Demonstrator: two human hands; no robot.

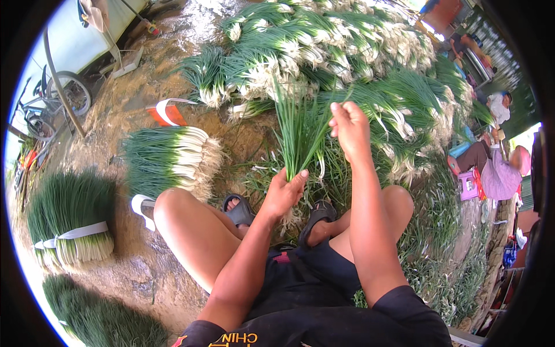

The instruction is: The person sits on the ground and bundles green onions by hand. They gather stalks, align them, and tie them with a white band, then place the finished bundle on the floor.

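My left hand (286,193) is closed around a small bunch of green onions (289,143), its leaves pointing away from me and its roots hanging below the fist. My right hand (350,128) is raised to the right of the leaves, its fingers pinched at the tip of a leaf that bends out from the bunch. Left of the bunch, a row of cleaned green onions (186,158) lies on the wet ground, white stems and roots to the right. A large heap of green onions (299,47) spreads beyond my hands.
Banded green onion bundles (73,221) stand at left, with another green bundle (104,316) below. An orange piece with a white strap (167,113) lies beyond the row. Stripped leaves (438,243) litter the ground at right. Two people sit at far right by a purple stool (468,185). A bicycle (65,95) stands upper left.
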